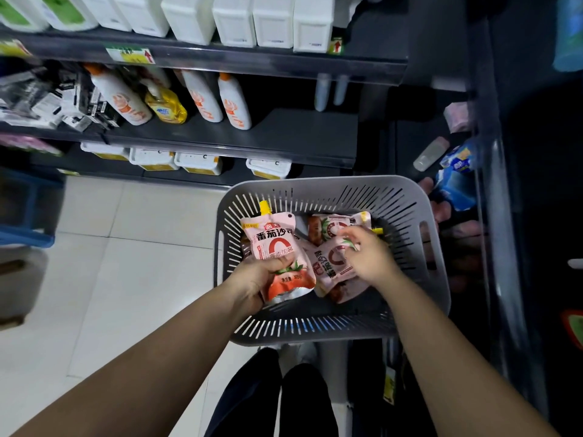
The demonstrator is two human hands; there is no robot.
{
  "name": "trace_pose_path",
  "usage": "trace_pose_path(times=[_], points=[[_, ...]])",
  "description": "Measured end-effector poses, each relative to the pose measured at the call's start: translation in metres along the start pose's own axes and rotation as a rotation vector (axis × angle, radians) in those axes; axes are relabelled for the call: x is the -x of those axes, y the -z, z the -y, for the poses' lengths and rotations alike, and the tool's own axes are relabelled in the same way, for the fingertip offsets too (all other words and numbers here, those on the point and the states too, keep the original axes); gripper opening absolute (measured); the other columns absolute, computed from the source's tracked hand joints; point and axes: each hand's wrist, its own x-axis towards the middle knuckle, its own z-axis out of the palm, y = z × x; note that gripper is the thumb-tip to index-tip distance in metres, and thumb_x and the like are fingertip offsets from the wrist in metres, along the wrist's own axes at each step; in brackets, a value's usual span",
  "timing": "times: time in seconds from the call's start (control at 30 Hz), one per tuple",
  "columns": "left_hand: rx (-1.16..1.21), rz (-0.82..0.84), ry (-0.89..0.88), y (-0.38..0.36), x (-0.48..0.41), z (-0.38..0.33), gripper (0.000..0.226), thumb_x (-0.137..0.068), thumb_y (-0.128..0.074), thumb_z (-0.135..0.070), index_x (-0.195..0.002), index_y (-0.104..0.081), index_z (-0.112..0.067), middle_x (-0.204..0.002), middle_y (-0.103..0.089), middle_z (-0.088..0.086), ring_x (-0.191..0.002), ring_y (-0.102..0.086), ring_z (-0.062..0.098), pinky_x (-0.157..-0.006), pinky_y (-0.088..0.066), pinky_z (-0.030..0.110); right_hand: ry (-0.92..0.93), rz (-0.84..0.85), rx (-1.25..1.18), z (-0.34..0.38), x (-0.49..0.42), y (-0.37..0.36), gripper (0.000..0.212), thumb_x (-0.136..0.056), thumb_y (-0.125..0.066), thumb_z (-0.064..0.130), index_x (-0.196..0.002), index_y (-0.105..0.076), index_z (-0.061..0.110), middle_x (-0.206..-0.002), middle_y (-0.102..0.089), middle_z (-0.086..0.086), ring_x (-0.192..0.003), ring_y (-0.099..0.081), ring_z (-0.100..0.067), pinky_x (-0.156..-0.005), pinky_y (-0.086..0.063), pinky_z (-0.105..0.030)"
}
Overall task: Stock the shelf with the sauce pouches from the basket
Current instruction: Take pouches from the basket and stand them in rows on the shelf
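A grey slotted basket (419, 216) stands on the floor in front of me, with several pink tomato sauce pouches inside. My left hand (255, 279) grips the lower part of one upright pouch (274, 244) with a yellow spout, held over the basket's left side. My right hand (366, 250) reaches into the basket, its fingers curled on a second pouch (331, 263) lying flat. A third pouch (334, 225) lies behind it. The dark shelf (284, 134) ahead has a bare stretch at its right end.
White and orange bottles (233, 102) and a yellow bottle (165, 107) stand on the middle shelf. White tubs (198, 164) fill the bottom shelf, white jugs (233, 20) the top one. A second dark rack (492, 152) with blue packets rises at right. My legs are below the basket.
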Motion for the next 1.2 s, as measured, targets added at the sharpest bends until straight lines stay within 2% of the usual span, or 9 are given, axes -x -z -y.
trace_pose_path(times=[0.1, 0.2, 0.27, 0.5, 0.67, 0.8, 0.9, 1.1, 1.2], points=[[-0.077, -0.016, -0.029, 0.004, 0.0, -0.002, 0.044, -0.07, -0.079, -0.009, -0.112, -0.066, -0.004, -0.099, -0.077, 0.017, -0.087, -0.075, 0.033, -0.074, -0.061, 0.043, 0.053, 0.223, 0.574, -0.008, -0.022, -0.021, 0.076, -0.087, -0.065, 0.015, -0.152, -0.028, 0.029, -0.164, -0.024, 0.001, -0.149, -0.022, -0.027, -0.12, -0.021, -0.052], [-0.14, 0.01, -0.057, 0.006, 0.001, -0.005, 0.049, -0.065, -0.08, -0.011, -0.112, -0.066, -0.008, -0.106, -0.075, 0.016, -0.096, -0.072, 0.034, -0.083, -0.058, 0.044, 0.052, 0.414, 0.902, -0.009, -0.029, -0.037, 0.093, -0.078, -0.068, 0.059, -0.153, -0.025, 0.025, -0.167, -0.009, 0.003, -0.153, 0.003, -0.025, -0.115, 0.015, -0.064], [-0.163, 0.008, -0.071, 0.008, 0.001, -0.007, 0.041, -0.071, -0.079, -0.007, -0.11, -0.066, -0.011, -0.104, -0.076, 0.014, -0.089, -0.074, 0.029, -0.074, -0.058, 0.037, 0.043, 0.43, 0.967, -0.006, -0.032, -0.038, 0.095, -0.075, -0.067, 0.065, -0.151, -0.029, 0.022, -0.166, -0.01, -0.002, -0.152, -0.001, -0.029, -0.115, 0.012, -0.065], [-0.113, -0.005, -0.102, 0.012, -0.004, -0.006, 0.033, -0.083, -0.075, -0.019, -0.113, -0.064, -0.012, -0.1, -0.078, 0.012, -0.083, -0.076, 0.029, -0.062, -0.06, 0.033, 0.075, 0.447, 1.175, -0.003, -0.036, -0.027, 0.042, -0.085, -0.06, 0.017, -0.126, -0.062, 0.027, -0.162, -0.022, -0.005, -0.15, -0.005, -0.033, -0.118, 0.002, -0.062], [-0.068, -0.013, -0.114, 0.016, -0.008, -0.005, 0.033, -0.081, -0.076, -0.026, -0.108, -0.067, -0.01, -0.093, -0.079, 0.011, -0.079, -0.077, 0.026, -0.056, -0.06, 0.03, -0.037, 0.326, 0.673, -0.026, -0.029, -0.009, 0.047, -0.067, -0.076, 0.063, -0.097, -0.065, 0.029, -0.118, -0.063, -0.001, -0.103, -0.058, -0.023, -0.086, -0.052, -0.037], [-0.077, -0.004, -0.139, 0.017, -0.011, -0.004, 0.033, -0.08, -0.077, -0.017, -0.11, -0.068, -0.008, -0.097, -0.078, 0.013, -0.086, -0.076, 0.029, -0.069, -0.062, 0.037, -0.227, 0.145, -0.126, -0.042, -0.021, -0.005, 0.02, -0.08, -0.079, 0.037, -0.092, -0.072, 0.022, -0.1, -0.078, -0.006, -0.084, -0.073, -0.018, -0.084, -0.059, -0.041], [-0.077, 0.023, -0.166, 0.014, -0.01, -0.006, 0.034, -0.079, -0.076, -0.017, -0.111, -0.067, -0.009, -0.1, -0.078, 0.013, -0.089, -0.076, 0.03, -0.074, -0.061, 0.04, -0.286, 0.281, -0.524, -0.041, -0.007, -0.005, 0.045, -0.075, -0.083, 0.028, -0.115, -0.067, 0.016, -0.106, -0.077, -0.007, -0.095, -0.075, -0.025, -0.089, -0.058, -0.048], [-0.092, 0.103, -0.182, 0.006, -0.003, -0.019, 0.05, -0.072, -0.077, -0.019, -0.119, -0.063, -0.009, -0.106, -0.076, 0.015, -0.095, -0.074, 0.034, -0.078, -0.061, 0.047, -0.355, 0.405, -0.74, -0.02, 0.024, -0.009, 0.036, -0.074, -0.08, 0.012, -0.108, -0.067, 0.014, -0.104, -0.077, -0.015, -0.094, -0.074, -0.035, -0.066, -0.06, -0.047], [-0.088, 0.144, -0.182, 0.004, 0.004, -0.029, 0.051, -0.072, -0.076, -0.017, -0.121, -0.064, -0.009, -0.109, -0.075, 0.016, -0.098, -0.073, 0.035, -0.084, -0.058, 0.05, -0.357, 0.333, -0.948, -0.009, 0.038, -0.01, 0.045, -0.068, -0.079, 0.013, -0.111, -0.069, 0.011, -0.112, -0.075, -0.016, -0.105, -0.07, -0.037, -0.082, -0.058, -0.053]])
